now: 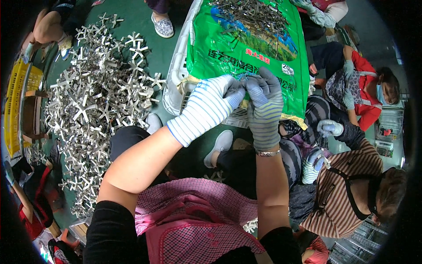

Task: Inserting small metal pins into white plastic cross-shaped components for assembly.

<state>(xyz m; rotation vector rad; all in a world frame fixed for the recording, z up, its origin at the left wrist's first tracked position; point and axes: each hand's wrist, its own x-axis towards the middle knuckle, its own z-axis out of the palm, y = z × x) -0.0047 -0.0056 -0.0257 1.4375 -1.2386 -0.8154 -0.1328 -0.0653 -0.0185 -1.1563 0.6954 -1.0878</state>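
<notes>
My left hand (pixel 204 108), in a white glove with blue stripes, reaches over the near edge of a green printed bag (pixel 204 50). Close beside it is my right hand (pixel 266 110), in a greyer striped glove. Both hands have their fingers bent into a pinch, with the tips almost meeting. Whatever they hold is hidden or too small to name; a few thin bluish strands show by the fingertips. On the far part of the bag lies a heap of thin dark metal pieces (pixel 252 15). The bag rests over a white plastic crate (pixel 174 83).
A big pile of silvery star-shaped metal parts (pixel 99 110) covers the floor at left. Beyond it stands a yellow plastic crate (pixel 16 103). Gloved co-workers sit close at right, one in a brown striped shirt (pixel 347 189), another in red (pixel 362 81). More people are at the left edge.
</notes>
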